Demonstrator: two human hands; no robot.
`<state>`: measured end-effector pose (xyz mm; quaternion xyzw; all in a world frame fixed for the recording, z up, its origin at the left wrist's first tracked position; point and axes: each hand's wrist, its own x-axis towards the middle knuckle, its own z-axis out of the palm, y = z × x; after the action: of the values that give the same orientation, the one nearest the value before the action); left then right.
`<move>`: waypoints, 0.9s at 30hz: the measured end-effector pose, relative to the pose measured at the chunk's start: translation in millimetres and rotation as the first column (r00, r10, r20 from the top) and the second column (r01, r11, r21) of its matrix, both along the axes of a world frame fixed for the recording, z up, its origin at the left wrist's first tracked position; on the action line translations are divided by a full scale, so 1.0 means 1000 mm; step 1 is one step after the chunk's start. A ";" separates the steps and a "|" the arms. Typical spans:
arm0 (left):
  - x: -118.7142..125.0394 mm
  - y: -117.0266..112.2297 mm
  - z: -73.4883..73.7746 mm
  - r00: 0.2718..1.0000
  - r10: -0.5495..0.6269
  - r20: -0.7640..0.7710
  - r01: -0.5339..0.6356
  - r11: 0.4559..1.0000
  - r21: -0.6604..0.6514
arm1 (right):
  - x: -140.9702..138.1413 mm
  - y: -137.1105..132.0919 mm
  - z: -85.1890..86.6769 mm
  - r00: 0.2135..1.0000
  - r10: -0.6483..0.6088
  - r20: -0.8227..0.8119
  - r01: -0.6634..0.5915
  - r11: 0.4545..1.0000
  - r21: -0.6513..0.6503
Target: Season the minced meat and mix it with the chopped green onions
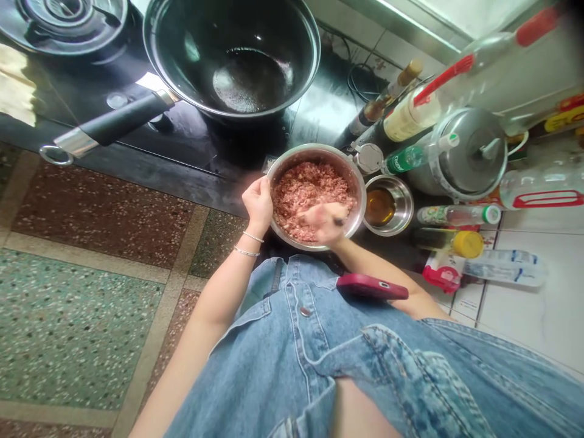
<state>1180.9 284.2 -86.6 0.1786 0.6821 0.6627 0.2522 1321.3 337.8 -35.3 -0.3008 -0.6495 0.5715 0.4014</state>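
Note:
A round metal bowl (319, 149) of minced meat (310, 185) stands at the counter's front edge, close to my body. My left hand (258, 199) grips its left rim, thumb and fingers closed on the edge. Down inside the bowl, my right hand (325, 220) touches the mince; motion blur smears it and its fingers are partly hidden. Just right of the bowl sits a small metal bowl (404, 213) with amber liquid (380, 205) in it.
A dark wok (246, 36) rests on the stove behind, its handle (118, 125) jutting left. Several bottles, including a green-labelled one (406, 159), and a lidded pot (474, 152) crowd the right side. A red phone (371, 287) pokes out at my waist.

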 end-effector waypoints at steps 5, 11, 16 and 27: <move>-0.002 0.000 0.000 0.999 -0.023 -0.030 0.023 1.000 0.018 | -0.042 0.047 0.000 0.980 -0.085 -0.182 0.073 0.995 -0.072; 0.001 0.001 0.000 1.000 0.006 -0.012 -0.005 1.000 0.010 | 0.006 0.034 0.011 0.962 -0.209 -0.175 0.204 0.978 -0.044; -0.001 0.000 0.000 0.999 -0.012 -0.030 0.013 1.000 0.022 | -0.039 0.035 0.008 0.959 -0.150 -0.242 0.144 0.989 -0.040; -0.003 0.000 0.002 1.000 -0.012 -0.016 0.012 1.000 0.002 | -0.030 0.005 0.002 0.991 -0.026 -0.133 0.023 0.999 -0.026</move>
<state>1178.4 284.0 -84.6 0.1881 0.6822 0.6607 0.2504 1291.7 342.9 -33.2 -0.2747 -0.6105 0.5931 0.4474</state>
